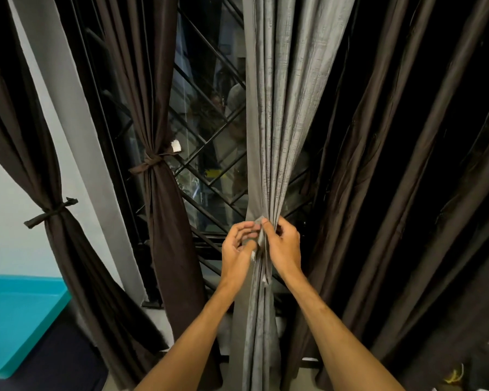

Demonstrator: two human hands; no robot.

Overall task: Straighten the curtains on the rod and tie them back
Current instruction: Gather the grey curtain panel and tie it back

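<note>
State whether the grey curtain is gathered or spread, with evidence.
Gathered: the grey curtain narrows to a bunch pinched by the left hand and right hand.

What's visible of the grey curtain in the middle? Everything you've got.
The grey curtain hangs centre frame, silvery woven-looking fabric with a slubbed sheen and a flat hemmed left edge. It fans wide above, is bunched into tight pleats at the hands, then falls straight. The left hand and right hand pinch the bunch from either side. No tie-back shows on it. A dark brown curtain hangs to its right.

Left hand [239, 248] and right hand [285, 246] pinch the grey curtain [277, 108].
</note>
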